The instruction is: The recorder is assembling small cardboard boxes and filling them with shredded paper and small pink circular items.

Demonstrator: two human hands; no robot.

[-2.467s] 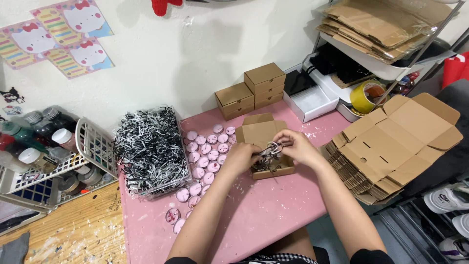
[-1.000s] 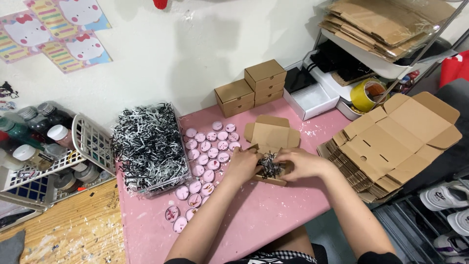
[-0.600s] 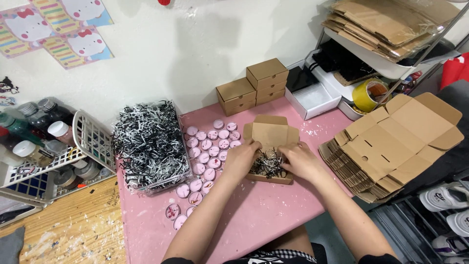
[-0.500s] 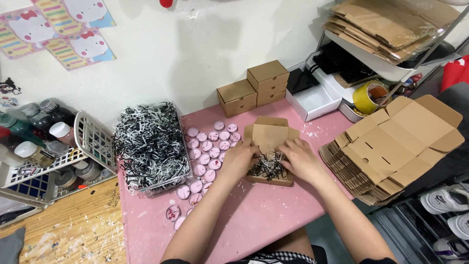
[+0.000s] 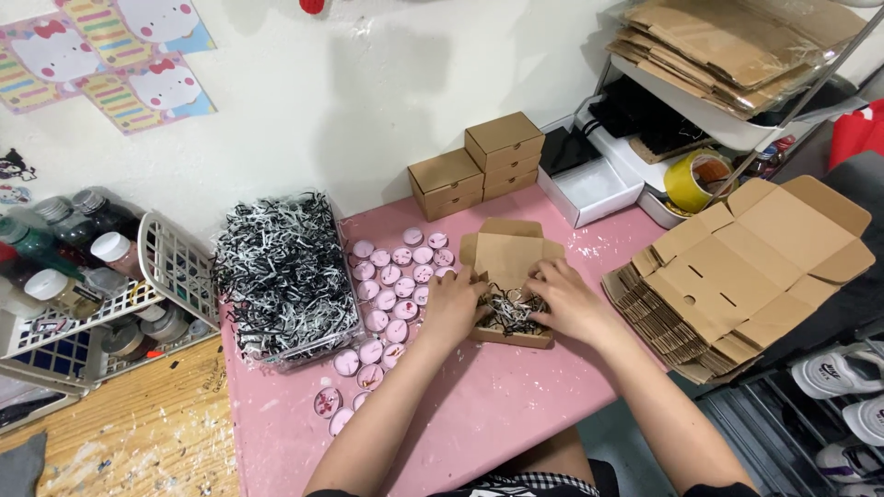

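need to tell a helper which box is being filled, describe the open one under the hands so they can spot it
On the pink table, look right of the rows of small round pink tins. The open brown cardboard box lies between the left hand and right hand. Unlike the closed boxes stacked by the wall, its lid stands up and black-and-white paper shred fills it.

both forearms bare, coming up from bottom centre of the frame and converging toward the middle. left hand [image 5: 453, 306] palm down, fingers [image 5: 471, 287] curled and pointing right. right hand [image 5: 564, 299] palm down just right of it, fingers [image 5: 539, 273] bent and pointing left. hands close together, fingertips nearly meeting, wrists slightly raised and angled inward.
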